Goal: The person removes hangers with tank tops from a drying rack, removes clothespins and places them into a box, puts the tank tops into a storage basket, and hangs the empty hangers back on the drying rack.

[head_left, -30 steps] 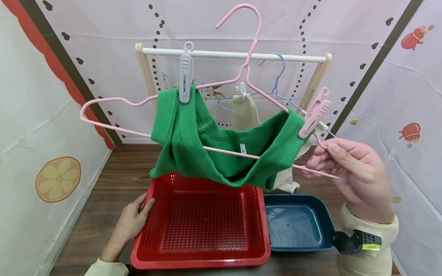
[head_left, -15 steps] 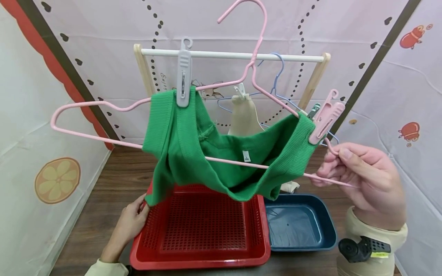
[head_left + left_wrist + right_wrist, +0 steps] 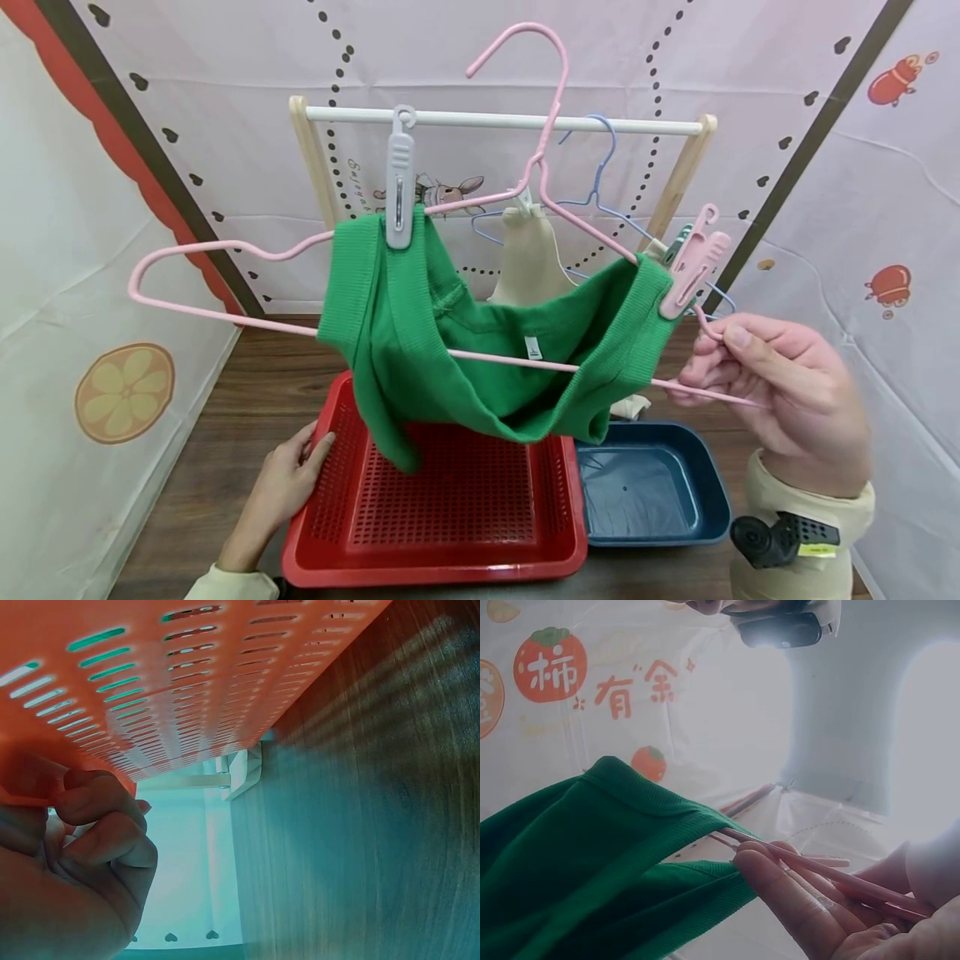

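My right hand (image 3: pixel 780 387) pinches the right end of a pink clothes hanger (image 3: pixel 558 108), holding it up in front of the rack. A green sleeveless top (image 3: pixel 487 383) hangs on the hanger, its straps over the wire. A grey clothes peg (image 3: pixel 400 187) clips the left strap and a pink clothes peg (image 3: pixel 693 275) the right one. Behind the pink peg shows part of a dark green peg (image 3: pixel 677 243). My left hand (image 3: pixel 281 479) grips the left rim of a red plastic basket (image 3: pixel 435 573); its curled fingers (image 3: pixel 112 840) show in the left wrist view.
A rack with a white rail (image 3: pixel 487 119) stands behind, bearing a blue hanger (image 3: pixel 597 171) with a beige garment (image 3: pixel 525 258) pegged to it. A dark blue tray (image 3: pixel 652 483) lies right of the basket. Printed cloth walls (image 3: pixel 123 208) close in the sides and back.
My right hand has brought the hanger and green top slightly lower, shifting right and then a little back left. The dark green peg has come into view. My left hand has stayed on the basket.
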The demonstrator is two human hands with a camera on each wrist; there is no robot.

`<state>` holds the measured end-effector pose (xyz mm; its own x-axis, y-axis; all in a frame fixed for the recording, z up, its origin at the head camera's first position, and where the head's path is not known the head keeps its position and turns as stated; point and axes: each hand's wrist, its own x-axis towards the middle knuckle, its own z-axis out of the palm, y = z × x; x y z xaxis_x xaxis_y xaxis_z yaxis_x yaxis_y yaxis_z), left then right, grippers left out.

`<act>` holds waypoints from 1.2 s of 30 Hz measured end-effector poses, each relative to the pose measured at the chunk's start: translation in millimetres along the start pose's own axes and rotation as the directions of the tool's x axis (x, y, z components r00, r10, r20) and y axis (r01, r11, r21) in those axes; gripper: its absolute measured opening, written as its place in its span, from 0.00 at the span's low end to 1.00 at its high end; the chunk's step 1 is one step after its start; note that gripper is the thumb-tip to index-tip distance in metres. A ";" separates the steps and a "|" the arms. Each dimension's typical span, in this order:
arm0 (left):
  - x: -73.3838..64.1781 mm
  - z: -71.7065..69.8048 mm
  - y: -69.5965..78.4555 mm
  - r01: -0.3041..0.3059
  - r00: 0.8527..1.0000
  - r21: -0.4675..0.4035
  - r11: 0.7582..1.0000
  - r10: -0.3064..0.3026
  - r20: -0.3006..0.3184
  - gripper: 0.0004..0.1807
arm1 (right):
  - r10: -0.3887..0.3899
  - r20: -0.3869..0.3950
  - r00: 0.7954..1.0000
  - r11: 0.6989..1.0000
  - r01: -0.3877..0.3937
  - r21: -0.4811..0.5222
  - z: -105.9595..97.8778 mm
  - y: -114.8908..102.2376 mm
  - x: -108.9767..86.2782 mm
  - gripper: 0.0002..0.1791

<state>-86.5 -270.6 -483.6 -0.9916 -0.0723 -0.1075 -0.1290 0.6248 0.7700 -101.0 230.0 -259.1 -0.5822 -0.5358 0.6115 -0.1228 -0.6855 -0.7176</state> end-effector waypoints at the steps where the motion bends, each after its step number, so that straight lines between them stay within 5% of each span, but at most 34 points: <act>1: 0.2 0.1 -0.4 0.000 1.000 0.001 1.000 0.000 -0.002 0.34 | 0.002 0.007 1.000 1.000 -0.002 0.004 -1.3 1.2 0.0 0.24; 8: 0.1 1.1 -2.9 -0.021 1.000 0.015 1.000 0.021 -0.023 0.33 | 0.043 0.035 0.998 0.998 -0.045 0.037 -11.7 10.6 -1.8 0.23; 24: -0.4 2.1 -2.1 0.038 0.999 -0.023 0.999 -0.038 0.002 0.32 | 0.156 0.010 0.988 0.985 -0.156 0.072 -31.5 42.6 -11.0 0.24; 36: -0.1 2.3 -1.9 -0.025 0.999 0.025 0.999 0.026 -0.043 0.30 | 0.254 -0.073 0.965 0.967 -0.253 0.023 -32.5 66.5 -32.1 0.24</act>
<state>-86.1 -269.9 -486.5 -0.9942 -0.0894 -0.0603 -0.1040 0.6454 0.7568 -116.6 217.7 -337.3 -0.6514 -0.6547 0.3836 0.0465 -0.5390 -0.8410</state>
